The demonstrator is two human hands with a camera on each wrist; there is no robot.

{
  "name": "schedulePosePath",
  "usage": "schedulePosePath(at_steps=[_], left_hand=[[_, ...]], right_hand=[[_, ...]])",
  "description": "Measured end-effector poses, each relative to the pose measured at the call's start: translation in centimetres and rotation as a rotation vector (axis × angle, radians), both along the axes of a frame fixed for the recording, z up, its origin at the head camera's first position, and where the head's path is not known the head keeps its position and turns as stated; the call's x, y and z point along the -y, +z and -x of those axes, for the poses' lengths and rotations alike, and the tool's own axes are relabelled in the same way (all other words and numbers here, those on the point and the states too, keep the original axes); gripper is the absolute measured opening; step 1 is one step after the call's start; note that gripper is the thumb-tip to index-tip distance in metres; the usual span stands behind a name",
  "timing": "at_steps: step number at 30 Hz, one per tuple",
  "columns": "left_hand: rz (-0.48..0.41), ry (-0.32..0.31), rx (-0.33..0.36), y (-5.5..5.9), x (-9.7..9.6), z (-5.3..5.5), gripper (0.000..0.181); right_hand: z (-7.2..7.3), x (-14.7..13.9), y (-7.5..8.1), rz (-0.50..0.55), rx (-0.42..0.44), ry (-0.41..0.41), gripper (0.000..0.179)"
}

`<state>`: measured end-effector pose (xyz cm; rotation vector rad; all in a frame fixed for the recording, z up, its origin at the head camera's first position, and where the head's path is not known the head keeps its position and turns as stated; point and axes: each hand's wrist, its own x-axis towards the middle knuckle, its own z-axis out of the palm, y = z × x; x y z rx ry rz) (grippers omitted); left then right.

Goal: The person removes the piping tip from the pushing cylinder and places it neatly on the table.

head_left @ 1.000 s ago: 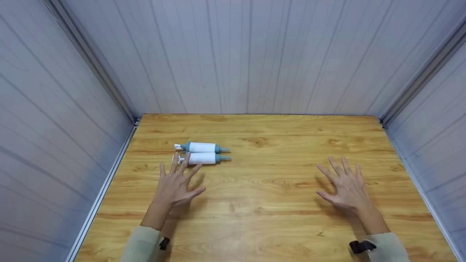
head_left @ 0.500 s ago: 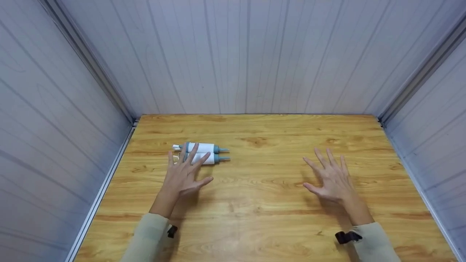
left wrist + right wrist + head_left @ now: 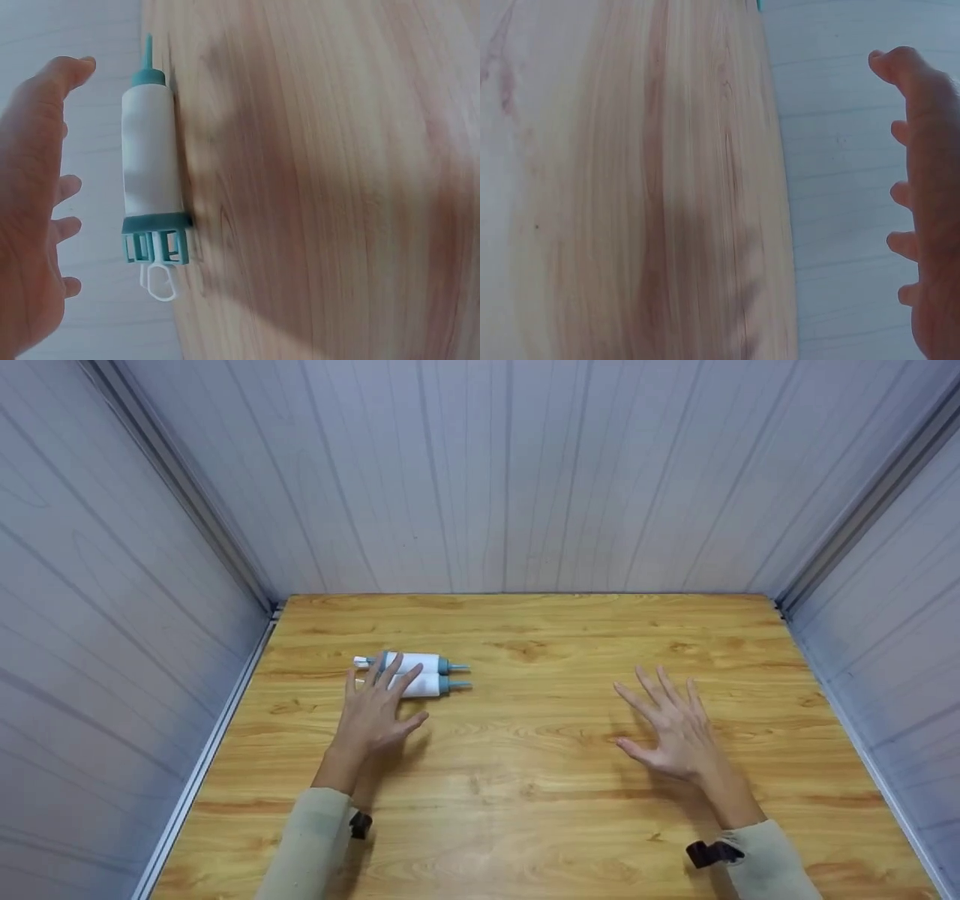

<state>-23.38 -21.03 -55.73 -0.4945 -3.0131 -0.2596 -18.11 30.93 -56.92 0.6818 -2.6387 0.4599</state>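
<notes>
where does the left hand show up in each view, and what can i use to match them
Head: left hand is left of centre, below mid-height, partly covering two white-and-teal tubes.
Left wrist: along the left edge, with a tube to its right.
Right wrist: not in it; the hand at the right edge is the right hand.
Shared landmark: the wood-grain tabletop, visible in all three.

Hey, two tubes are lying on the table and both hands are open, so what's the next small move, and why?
Probably lower the left hand and curl it round the nearer tube: that hand is open, holds nothing, and in the head view overlaps that tube and the farther tube. The right hand is open too, but well off to the side.
</notes>
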Motion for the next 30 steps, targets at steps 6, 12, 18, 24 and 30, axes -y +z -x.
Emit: schedulePosePath(at_steps=[6, 12, 18, 24, 30], left_hand=[[-0.011, -0.003, -0.027, -0.2, 0.3, 0.4, 0.083], [-0.018, 0.006, -0.025, -0.5, 0.6, 0.6, 0.083], [-0.029, 0.026, 0.031, -0.9, 0.7, 0.7, 0.082], [-0.039, 0.034, 0.046, -1.2, 0.8, 0.7, 0.081], [-0.063, 0.047, 0.059, -1.2, 0.8, 0.7, 0.081]], right_hand=[[-0.1, 0.4, -0.1, 0.017, 0.01, 0.012, 0.087], [-0.1, 0.6, 0.0, 0.06, 0.023, 0.026, 0.087], [0.1, 0.6, 0.3, 0.174, 0.064, 0.047, 0.088], [0.5, 0.7, 0.8, 0.289, 0.112, 0.074, 0.089], [0.7, 0.9, 0.8, 0.348, 0.119, 0.089, 0.089]])
